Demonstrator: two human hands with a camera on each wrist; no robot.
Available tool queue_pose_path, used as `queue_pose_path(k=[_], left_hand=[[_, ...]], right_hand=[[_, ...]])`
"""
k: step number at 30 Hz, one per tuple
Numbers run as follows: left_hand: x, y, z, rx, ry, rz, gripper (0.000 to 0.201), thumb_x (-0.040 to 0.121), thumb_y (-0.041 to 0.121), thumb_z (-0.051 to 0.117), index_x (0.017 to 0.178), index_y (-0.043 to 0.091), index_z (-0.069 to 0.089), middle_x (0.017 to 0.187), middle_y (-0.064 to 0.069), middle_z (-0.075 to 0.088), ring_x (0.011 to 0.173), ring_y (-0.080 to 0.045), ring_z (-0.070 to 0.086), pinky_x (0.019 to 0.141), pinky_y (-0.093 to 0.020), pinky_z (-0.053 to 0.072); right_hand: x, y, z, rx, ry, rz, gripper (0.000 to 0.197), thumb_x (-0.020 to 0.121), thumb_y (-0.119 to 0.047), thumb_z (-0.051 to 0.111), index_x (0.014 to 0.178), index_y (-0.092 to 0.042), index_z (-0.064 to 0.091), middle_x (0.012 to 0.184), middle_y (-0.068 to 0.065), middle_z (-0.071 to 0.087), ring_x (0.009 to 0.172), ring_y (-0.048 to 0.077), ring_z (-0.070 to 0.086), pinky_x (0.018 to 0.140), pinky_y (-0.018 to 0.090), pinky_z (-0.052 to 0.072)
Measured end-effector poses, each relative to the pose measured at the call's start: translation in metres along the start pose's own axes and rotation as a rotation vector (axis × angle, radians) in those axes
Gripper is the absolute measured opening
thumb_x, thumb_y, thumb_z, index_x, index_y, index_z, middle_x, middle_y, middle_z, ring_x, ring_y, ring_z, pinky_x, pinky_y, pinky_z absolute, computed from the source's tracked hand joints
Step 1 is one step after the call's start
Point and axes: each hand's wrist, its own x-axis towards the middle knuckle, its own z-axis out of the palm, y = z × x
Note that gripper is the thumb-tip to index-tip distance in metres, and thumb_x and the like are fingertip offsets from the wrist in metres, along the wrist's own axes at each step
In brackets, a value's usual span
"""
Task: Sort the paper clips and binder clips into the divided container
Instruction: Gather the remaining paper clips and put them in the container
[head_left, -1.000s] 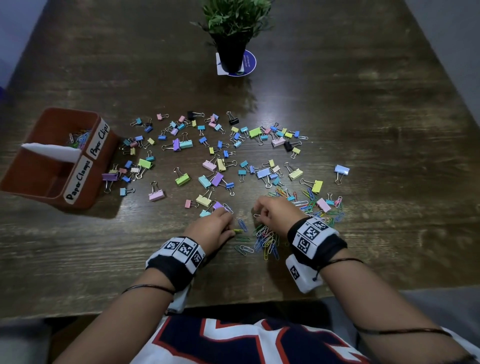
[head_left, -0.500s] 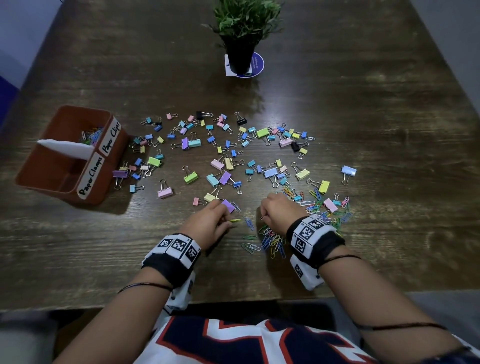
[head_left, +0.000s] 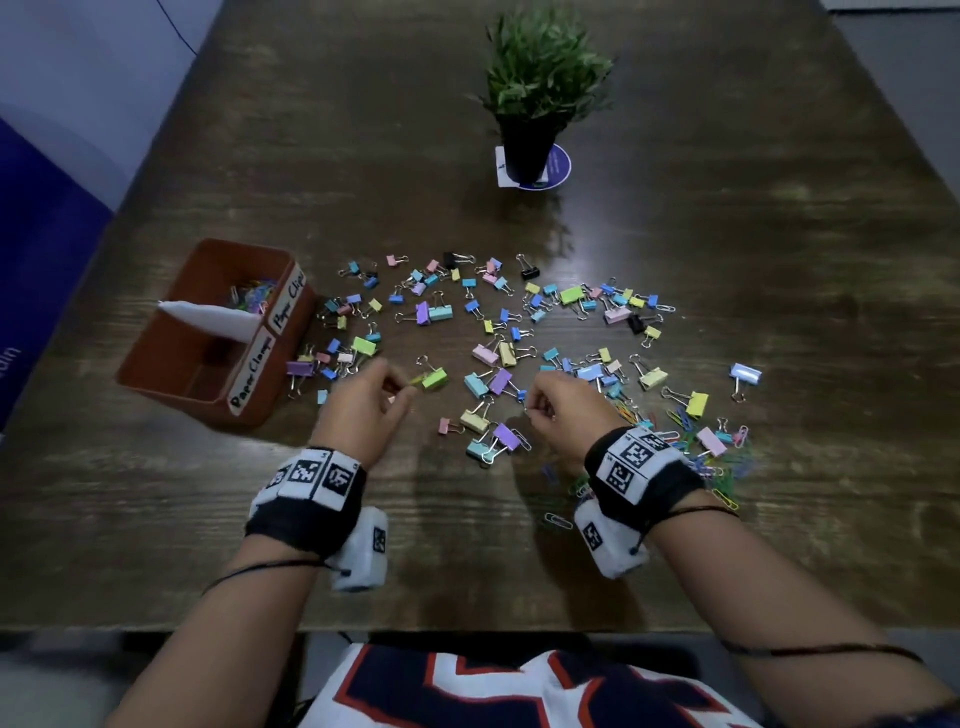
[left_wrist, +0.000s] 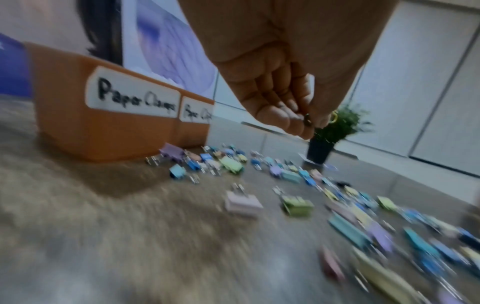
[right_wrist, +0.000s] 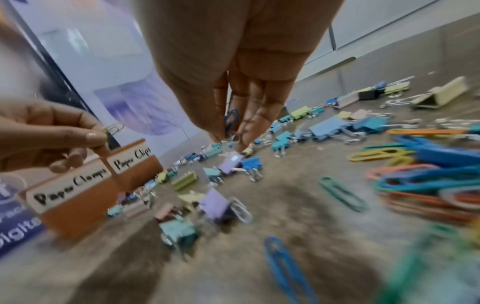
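Above the wooden table (head_left: 727, 234), both hands are raised, each pinching paper clips. The left hand (head_left: 363, 410) grips what looks like a yellow-green paper clip (right_wrist: 113, 128) between thumb and fingertips, its long axis roughly level, pointing away from the hand. The right hand (head_left: 563, 415) pinches a blue paper clip (right_wrist: 231, 121) hanging lengthwise, nearly upright. Left of both hands sits the brown divided container (head_left: 171, 353), labelled "Paper Clamps" on the near compartment and "Paper Clips" on the far one — coloured clips already lie in the far one. Binder clips (head_left: 498, 332) lie scattered beyond the hands; loose paper clips (head_left: 722, 462) are heaped beside the right wrist.
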Motion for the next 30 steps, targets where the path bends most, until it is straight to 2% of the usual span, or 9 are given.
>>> queue_pose_path(k=[3,6,8,11,14,17,22,26,30], left_hand=[[0.02,-0.026,-0.044,-0.013,0.15,-0.118,0.008,0.089,0.027,0.065,0.09,0.02,0.06,0.078,0.003,0.063,0.072,-0.016,0.06,0.069,-0.034,0.05],[0.047,-0.054,-0.084,-0.013,0.305,-0.191,0.011,0.089,0.025,0.065,0.092,0.015,0.062,0.084,-0.003,0.067,0.081,-0.023,0.063,0.078,-0.038,0.053],[0.068,-0.067,-0.105,0.018,0.369,-0.21,0.012,0.088,0.023,0.064,0.095,0.013,0.064,0.092,-0.005,0.068,0.086,-0.023,0.062,0.078,-0.033,0.049],[0.101,-0.083,-0.124,0.028,0.312,-0.289,0.02,0.087,0.018,0.067,0.104,0.013,0.06,0.092,-0.003,0.065,0.082,-0.02,0.058,0.067,-0.028,0.043],[0.122,-0.102,-0.131,0.041,0.165,-0.338,0.041,0.08,0.017,0.075,0.114,0.014,0.052,0.092,-0.004,0.07,0.091,-0.026,0.064,0.08,-0.037,0.049],[0.119,-0.116,-0.142,0.143,0.108,-0.324,0.039,0.081,0.021,0.073,0.115,0.015,0.054,0.097,-0.005,0.069,0.096,-0.028,0.063,0.082,-0.036,0.046],[0.079,-0.15,-0.154,0.287,0.225,-0.284,0.034,0.088,0.033,0.061,0.119,0.018,0.058,0.123,-0.014,0.057,0.115,-0.036,0.049,0.094,-0.045,0.04],[0.057,-0.18,-0.14,0.259,0.375,-0.242,0.046,0.094,0.037,0.054,0.135,0.018,0.048,0.144,-0.01,0.041,0.13,-0.035,0.036,0.105,-0.05,0.026],[0.056,-0.211,-0.124,0.15,0.337,-0.182,0.058,0.097,0.043,0.046,0.146,0.013,0.036,0.153,-0.009,0.032,0.14,-0.032,0.026,0.115,-0.046,0.018]], right_hand=[[0.017,-0.023,0.0,0.111,0.062,-0.047,0.01,0.085,-0.008,0.06,0.083,-0.017,0.057,0.087,-0.004,0.057,0.078,0.013,0.055,0.073,0.025,0.047],[0.029,-0.046,0.003,0.187,0.084,-0.079,0.01,0.085,-0.005,0.061,0.083,-0.015,0.059,0.085,-0.005,0.055,0.075,0.01,0.054,0.068,0.012,0.041],[0.036,-0.059,0.007,0.219,0.092,-0.091,0.013,0.085,-0.004,0.062,0.083,-0.016,0.058,0.086,-0.004,0.056,0.076,0.011,0.055,0.07,0.015,0.043],[0.047,-0.074,0.013,0.205,0.104,-0.095,0.016,0.085,-0.005,0.062,0.082,-0.019,0.057,0.087,-0.003,0.057,0.078,0.01,0.055,0.072,0.018,0.045],[0.057,-0.084,0.019,0.212,0.109,-0.099,0.016,0.085,-0.004,0.063,0.082,-0.019,0.057,0.088,-0.003,0.056,0.077,0.008,0.053,0.07,0.013,0.041],[0.068,-0.096,0.025,0.249,0.118,-0.068,0.017,0.085,-0.004,0.063,0.082,-0.019,0.058,0.088,-0.005,0.056,0.076,0.001,0.052,0.07,0.01,0.042],[0.091,-0.125,0.043,0.356,0.127,-0.047,0.022,0.084,-0.002,0.063,0.078,-0.022,0.057,0.083,-0.011,0.054,0.074,0.005,0.054,0.066,0.009,0.04],[0.117,-0.164,0.056,0.405,0.067,-0.065,0.018,0.084,0.0,0.064,0.081,-0.017,0.06,0.084,-0.002,0.061,0.075,0.009,0.056,0.069,0.011,0.043],[0.151,-0.208,0.066,0.433,0.062,-0.097,0.014,0.084,0.0,0.066,0.081,-0.014,0.064,0.081,-0.001,0.065,0.074,0.009,0.059,0.073,0.021,0.049]])
